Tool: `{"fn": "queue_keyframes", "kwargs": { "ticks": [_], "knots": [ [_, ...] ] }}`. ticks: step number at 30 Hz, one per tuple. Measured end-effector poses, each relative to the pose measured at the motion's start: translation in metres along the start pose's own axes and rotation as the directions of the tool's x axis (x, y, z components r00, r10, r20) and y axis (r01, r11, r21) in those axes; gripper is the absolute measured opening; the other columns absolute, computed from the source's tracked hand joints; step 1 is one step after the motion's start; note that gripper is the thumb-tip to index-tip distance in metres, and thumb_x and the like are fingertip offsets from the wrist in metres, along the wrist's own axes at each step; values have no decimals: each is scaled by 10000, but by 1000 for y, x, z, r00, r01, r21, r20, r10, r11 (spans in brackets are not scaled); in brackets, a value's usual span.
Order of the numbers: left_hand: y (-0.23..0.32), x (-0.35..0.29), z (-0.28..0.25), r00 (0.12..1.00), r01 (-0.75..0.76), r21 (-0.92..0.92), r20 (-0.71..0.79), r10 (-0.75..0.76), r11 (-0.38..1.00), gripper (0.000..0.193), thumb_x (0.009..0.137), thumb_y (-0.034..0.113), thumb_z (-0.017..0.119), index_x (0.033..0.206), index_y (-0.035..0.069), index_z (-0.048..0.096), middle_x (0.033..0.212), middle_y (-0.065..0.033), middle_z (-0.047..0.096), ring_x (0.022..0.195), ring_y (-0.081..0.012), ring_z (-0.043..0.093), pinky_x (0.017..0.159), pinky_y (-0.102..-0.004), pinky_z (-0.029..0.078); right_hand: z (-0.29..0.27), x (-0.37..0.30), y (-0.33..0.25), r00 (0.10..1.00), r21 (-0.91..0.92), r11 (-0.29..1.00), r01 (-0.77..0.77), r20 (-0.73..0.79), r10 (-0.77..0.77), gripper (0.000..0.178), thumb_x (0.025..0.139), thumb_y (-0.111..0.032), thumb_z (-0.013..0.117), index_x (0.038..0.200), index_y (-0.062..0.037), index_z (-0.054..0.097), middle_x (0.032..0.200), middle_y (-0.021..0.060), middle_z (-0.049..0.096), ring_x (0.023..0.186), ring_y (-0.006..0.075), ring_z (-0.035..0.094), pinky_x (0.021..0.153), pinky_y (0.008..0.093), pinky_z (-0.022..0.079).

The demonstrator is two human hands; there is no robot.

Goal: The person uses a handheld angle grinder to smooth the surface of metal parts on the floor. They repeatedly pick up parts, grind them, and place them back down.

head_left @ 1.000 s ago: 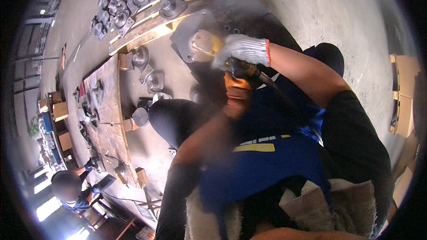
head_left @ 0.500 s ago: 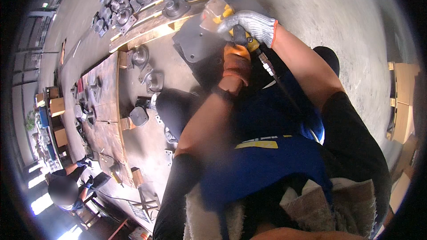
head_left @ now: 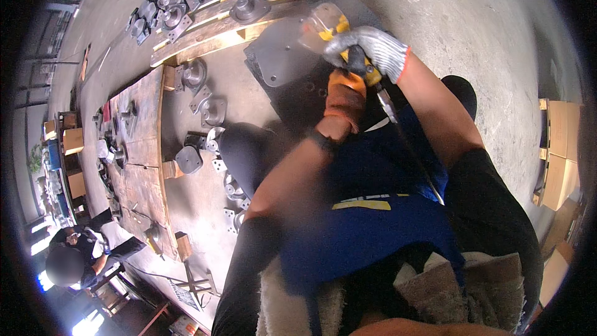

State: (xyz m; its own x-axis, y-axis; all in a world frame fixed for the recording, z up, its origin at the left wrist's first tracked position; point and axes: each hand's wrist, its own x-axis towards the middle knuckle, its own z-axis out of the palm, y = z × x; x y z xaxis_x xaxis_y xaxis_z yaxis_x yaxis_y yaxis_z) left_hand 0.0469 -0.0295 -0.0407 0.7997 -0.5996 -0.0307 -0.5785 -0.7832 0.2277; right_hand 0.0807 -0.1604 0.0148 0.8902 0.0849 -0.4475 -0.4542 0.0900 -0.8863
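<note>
My right hand (head_left: 372,51), in a pale grey knit glove, wraps over the body of a yellow hand-held grinder (head_left: 373,77). My left hand (head_left: 346,94), in an orange-brown glove, is closed on its black side handle. A hose runs from the grinder's rear end down across my blue apron. At the front, the grinder's head and guard (head_left: 324,22) look blurred and hang over a dark flat metal plate (head_left: 285,56) with small holes. Whether the disc touches the plate cannot be made out.
Beyond the plate, a wooden pallet (head_left: 211,40) carries flanged metal parts (head_left: 247,7). More such parts lie on the floor by a wooden table (head_left: 146,180) at left. A co-worker (head_left: 84,249) is at the lower left. Cardboard boxes (head_left: 563,130) stand at right.
Both hands and the grinder have shifted right and slightly nearer to me across the plate. The grip is unchanged. At the lower left the co-worker has changed posture.
</note>
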Motion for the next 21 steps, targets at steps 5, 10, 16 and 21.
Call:
{"fn": "queue_keyframes", "kwargs": {
  "ticks": [5,10,16,21],
  "knots": [
    [1,7,-19,992,-108,117,84,99,987,208,847,175,493,955,65,632,920,-123,656,872,-317,617,781,-364,472,4,0,-7,998,75,995,68,-11,-67,338,706,-224,747,963,-31,645,817,53,634,722,130,616,675,245,516],
    [-1,-4,8,977,182,-241,-62,-202,953,199,856,170,490,986,66,599,889,-102,644,817,-291,615,739,-352,482,6,8,3,997,-81,994,67,34,-65,317,703,-270,752,911,-48,662,784,34,633,694,125,600,653,248,493],
    [-21,-62,46,933,-77,-553,-334,-136,830,371,846,215,618,1138,3,531,1046,-126,637,933,-253,628,803,-334,506,42,-5,11,955,-337,927,164,288,-64,346,681,-380,750,750,-46,687,678,37,632,639,142,563,637,283,431],
    [-35,-72,116,987,-81,-951,-36,-154,-298,391,915,271,489,1239,52,475,1198,-104,555,1094,-237,538,942,-354,419,57,-30,5,946,-312,950,-6,306,106,173,748,-229,721,767,-62,681,656,17,621,555,101,541,532,275,435]
  ]
}}
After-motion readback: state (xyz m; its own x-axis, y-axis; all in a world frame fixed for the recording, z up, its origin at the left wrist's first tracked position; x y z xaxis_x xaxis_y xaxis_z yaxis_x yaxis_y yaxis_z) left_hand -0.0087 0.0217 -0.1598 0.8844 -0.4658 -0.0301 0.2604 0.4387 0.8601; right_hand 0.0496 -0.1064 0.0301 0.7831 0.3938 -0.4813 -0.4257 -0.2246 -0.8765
